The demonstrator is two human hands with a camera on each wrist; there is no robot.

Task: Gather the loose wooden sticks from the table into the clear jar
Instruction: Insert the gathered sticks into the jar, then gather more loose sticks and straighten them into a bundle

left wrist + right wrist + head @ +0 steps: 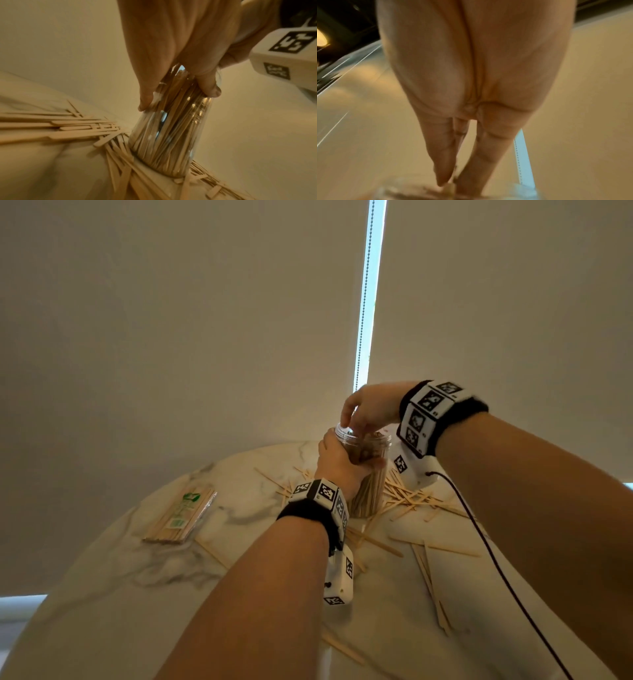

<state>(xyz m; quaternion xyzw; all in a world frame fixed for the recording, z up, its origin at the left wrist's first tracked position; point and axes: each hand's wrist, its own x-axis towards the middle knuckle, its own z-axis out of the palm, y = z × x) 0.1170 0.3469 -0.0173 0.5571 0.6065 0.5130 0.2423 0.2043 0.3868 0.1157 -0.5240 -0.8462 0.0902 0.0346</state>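
A clear jar (368, 487), packed with upright wooden sticks, stands on the marble table (137, 594). My left hand (339, 460) grips its upper half; in the left wrist view its thumb and fingers (178, 94) wrap the jar (164, 142). My right hand (359, 419) hovers over the jar's mouth with fingers pointing down into it. In the right wrist view its fingertips (452, 180) meet at the blurred rim of the jar (399, 189); whether they pinch a stick is unclear. Loose sticks (411, 498) lie scattered around the jar's base (68, 128).
A sealed packet of sticks (181, 513) lies at the table's left. More sticks lie near the front edge (431, 587). A black cable (496, 570) runs from my right wrist across the table. A roller blind with a bead chain (364, 296) hangs behind.
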